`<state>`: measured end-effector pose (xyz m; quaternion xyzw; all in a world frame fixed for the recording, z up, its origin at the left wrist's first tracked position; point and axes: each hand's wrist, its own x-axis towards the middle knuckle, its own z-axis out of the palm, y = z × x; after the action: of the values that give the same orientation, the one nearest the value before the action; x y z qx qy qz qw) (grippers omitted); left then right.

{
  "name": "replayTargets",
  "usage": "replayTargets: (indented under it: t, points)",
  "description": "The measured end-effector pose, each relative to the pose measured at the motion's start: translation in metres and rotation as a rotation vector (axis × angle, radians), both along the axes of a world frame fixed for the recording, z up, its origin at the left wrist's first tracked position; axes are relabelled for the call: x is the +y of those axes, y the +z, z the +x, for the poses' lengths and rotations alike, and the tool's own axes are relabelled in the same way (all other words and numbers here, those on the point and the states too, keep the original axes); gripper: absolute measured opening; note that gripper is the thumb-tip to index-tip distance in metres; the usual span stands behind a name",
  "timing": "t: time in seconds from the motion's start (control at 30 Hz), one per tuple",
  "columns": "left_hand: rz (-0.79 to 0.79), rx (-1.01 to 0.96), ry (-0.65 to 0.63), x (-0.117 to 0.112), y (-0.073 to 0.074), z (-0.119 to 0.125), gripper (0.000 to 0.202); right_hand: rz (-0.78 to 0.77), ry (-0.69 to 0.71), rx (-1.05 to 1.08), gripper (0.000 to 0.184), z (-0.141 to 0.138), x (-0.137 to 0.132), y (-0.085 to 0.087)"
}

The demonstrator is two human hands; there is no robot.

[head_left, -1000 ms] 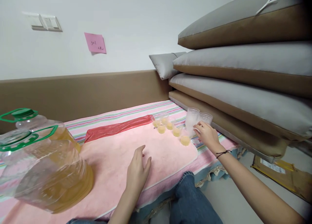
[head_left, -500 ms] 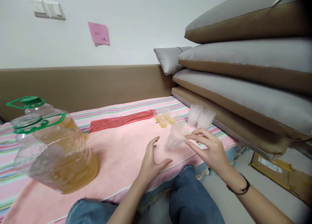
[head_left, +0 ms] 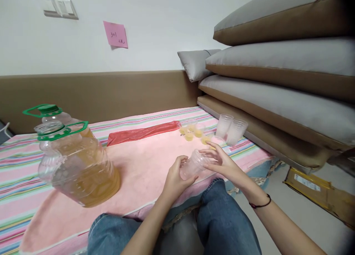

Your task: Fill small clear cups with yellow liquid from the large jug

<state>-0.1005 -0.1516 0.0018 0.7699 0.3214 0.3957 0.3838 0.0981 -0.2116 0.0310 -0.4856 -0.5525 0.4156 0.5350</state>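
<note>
A short stack of clear plastic cups (head_left: 191,165) lies tilted between my hands, just above the pink towel (head_left: 144,173). My left hand (head_left: 175,179) curls around the bottom end, thumb on the near side. At the rims, the fingers of my right hand (head_left: 222,163) close on the stack from the right. Beyond them, several clear cups with a little yellow liquid (head_left: 198,133) stand grouped on the towel's far part. One such cup (head_left: 205,139) is partly hidden behind my right fingers. Two taller stacks of clear cups (head_left: 224,126) stand to the right.
On the left stand two large plastic jugs with green handles; the front jug (head_left: 91,181) is uncapped and holds amber liquid. A red plastic bag (head_left: 142,133) lies across the back. Grey-brown cushions (head_left: 277,59) are piled at the right. A cardboard package (head_left: 307,184) lies on the floor.
The cup stack has moved down and left from my right hand alone into my left hand, which has closed around it. The view has shifted slightly, revealing another filled cup.
</note>
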Motion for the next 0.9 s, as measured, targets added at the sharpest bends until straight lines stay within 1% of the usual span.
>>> replayTargets:
  t: [0.13, 0.2, 0.3, 0.4, 0.47, 0.5, 0.57, 0.63, 0.7, 0.8, 0.9]
  points:
    - [-0.013, 0.008, 0.005, -0.001, 0.0, -0.005, 0.058, -0.009, -0.075, -0.03, 0.089, -0.006, 0.003, 0.001]
    - [-0.025, 0.023, 0.018, 0.0, 0.0, -0.01, 0.061, 0.007, -0.097, -0.034, 0.091, -0.007, 0.005, 0.005]
    - [-0.051, 0.069, 0.059, 0.002, 0.0, -0.022, 0.064, 0.052, -0.17, 0.031, 0.092, -0.001, 0.014, 0.014]
    - [-0.083, 0.087, 0.179, 0.007, -0.002, -0.038, 0.061, 0.065, -0.269, 0.012, 0.091, 0.007, 0.03, 0.016]
    - [-0.104, 0.05, 0.286, 0.012, -0.005, -0.053, 0.06, 0.057, -0.291, -0.091, 0.091, 0.005, 0.042, 0.009]
    - [-0.115, 0.02, 0.332, 0.015, -0.006, -0.06, 0.06, 0.055, -0.277, -0.15, 0.091, 0.002, 0.047, 0.003]
    - [-0.135, -0.054, 0.39, 0.02, -0.009, -0.076, 0.062, 0.07, -0.197, -0.263, 0.089, -0.011, 0.055, -0.011]
    - [-0.144, -0.119, 0.408, 0.023, -0.012, -0.091, 0.064, 0.1, -0.087, -0.377, 0.085, -0.027, 0.06, -0.024]
    - [-0.142, -0.156, 0.41, 0.023, -0.013, -0.103, 0.065, 0.139, -0.01, -0.488, 0.083, -0.041, 0.063, -0.033]
    - [-0.14, -0.168, 0.404, 0.021, -0.013, -0.114, 0.068, 0.187, 0.023, -0.586, 0.084, -0.05, 0.063, -0.034]
    - [-0.141, -0.196, 0.369, 0.014, -0.008, -0.117, 0.067, 0.24, -0.02, -0.585, 0.082, -0.051, 0.058, -0.023]
